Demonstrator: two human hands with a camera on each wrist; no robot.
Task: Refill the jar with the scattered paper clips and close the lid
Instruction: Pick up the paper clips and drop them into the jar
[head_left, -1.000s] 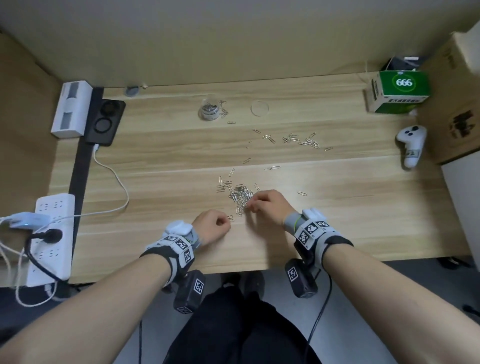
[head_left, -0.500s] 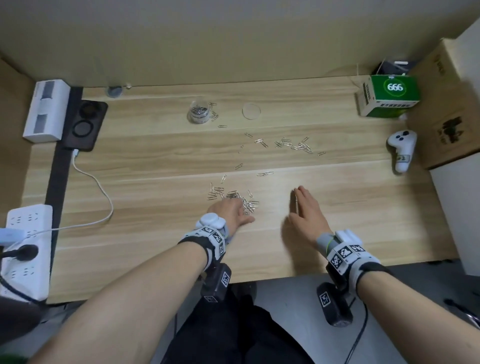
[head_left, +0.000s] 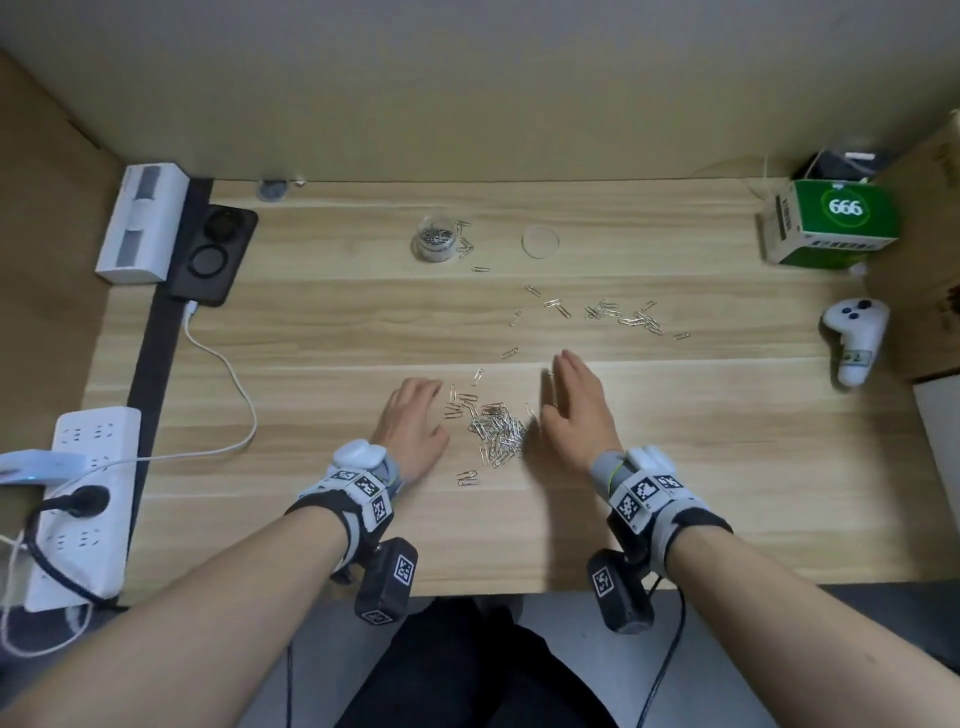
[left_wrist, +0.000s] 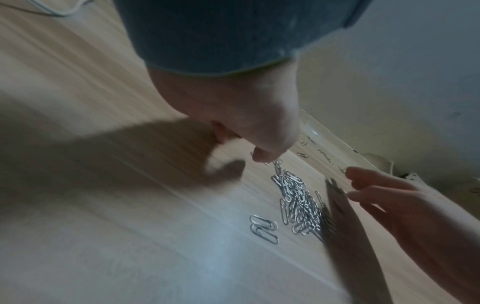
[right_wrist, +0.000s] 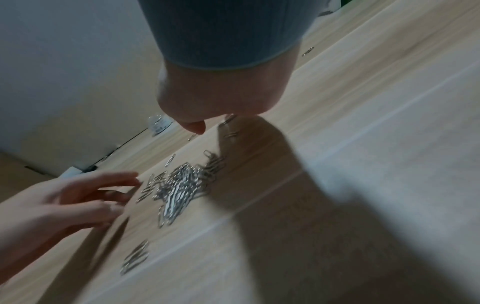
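Note:
A small clear jar (head_left: 435, 241) with some paper clips inside stands open at the back of the wooden desk (head_left: 311, 332). Its round clear lid (head_left: 541, 240) lies flat to the right of it. A pile of silver paper clips (head_left: 493, 426) lies near the front between my hands. My left hand (head_left: 415, 413) rests open just left of the pile, fingertips (left_wrist: 259, 153) touching clips. My right hand (head_left: 571, 400) stands on its edge just right of the pile (right_wrist: 182, 185), fingers straight. A second cluster of clips (head_left: 621, 314) lies scattered farther back right, and a few lie beside the jar.
A green box (head_left: 831, 223) and a white controller (head_left: 854, 338) sit at the right edge. A black charger pad (head_left: 213, 254), white box (head_left: 140, 223), power strip (head_left: 83, 499) and white cable (head_left: 228, 379) occupy the left. Two clips (head_left: 466, 477) lie nearer the front edge.
My right hand has swept left from out on the desk to the pile's right side. My left hand has drawn off the pile to its left side.

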